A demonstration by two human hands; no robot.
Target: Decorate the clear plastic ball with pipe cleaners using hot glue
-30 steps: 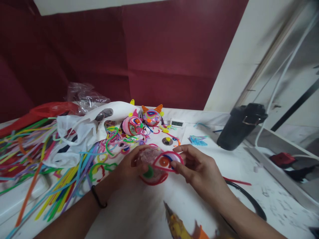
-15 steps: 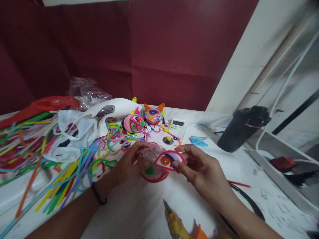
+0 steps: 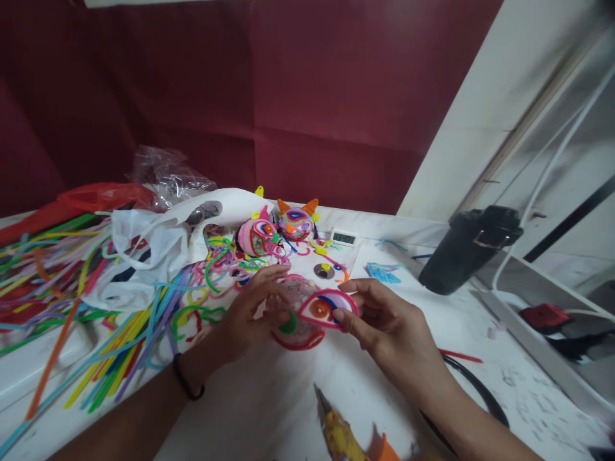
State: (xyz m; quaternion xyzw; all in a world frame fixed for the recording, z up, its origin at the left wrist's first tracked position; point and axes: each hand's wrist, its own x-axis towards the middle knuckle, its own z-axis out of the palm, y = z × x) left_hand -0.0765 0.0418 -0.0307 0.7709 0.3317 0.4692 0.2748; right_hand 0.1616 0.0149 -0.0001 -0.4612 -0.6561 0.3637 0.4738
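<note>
A clear round ball (image 3: 298, 294) with a red curved rim and a green oval patch (image 3: 289, 324) is between my hands. My right hand (image 3: 384, 320) pinches a pink-edged eye piece (image 3: 321, 309) with an orange centre against the ball's right side. At the ball's left side is my left hand (image 3: 254, 307), its fingers somewhat spread and a fingertip at the green patch. Behind stand two decorated balls, one pink (image 3: 257, 237) and one with orange ears (image 3: 296, 222).
Coloured pipe cleaners (image 3: 129, 339) and a white mask (image 3: 144, 256) lie left. A yellow glue gun (image 3: 340, 435) points up near the front. At the right are a black bottle (image 3: 466, 250), a black cable (image 3: 480, 384) and a tray (image 3: 533, 333). A small timer (image 3: 344, 238) sits behind.
The fingers of my left hand have loosened and lifted from the ball's upper left side. My right hand and the eye piece have hardly moved.
</note>
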